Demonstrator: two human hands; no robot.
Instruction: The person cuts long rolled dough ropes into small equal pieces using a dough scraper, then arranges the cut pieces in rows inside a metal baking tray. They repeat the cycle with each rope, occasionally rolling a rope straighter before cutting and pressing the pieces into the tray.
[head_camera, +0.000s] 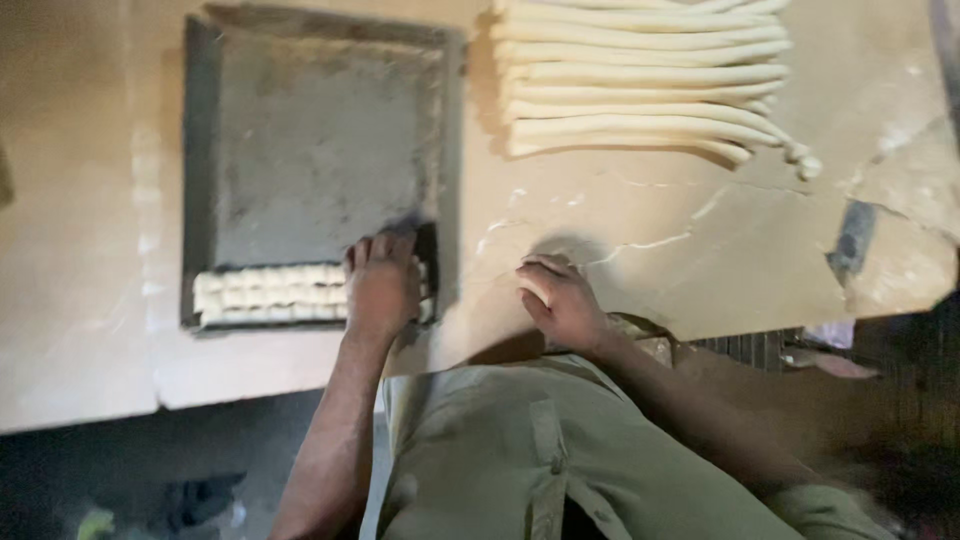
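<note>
While our left hand (382, 285) lies flat, fingers together, on the dough pieces (270, 293) running crosswise along the baking tray's (196, 150) near edge, our right hand (558, 300) curls loosely right of it, holding nothing.

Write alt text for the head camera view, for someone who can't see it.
A person's left hand presses on a row of small dough pieces along the near edge of a dark square metal tray, while the right hand rests curled on the floury worktable. Long dough ropes lie side by side beyond.
</note>
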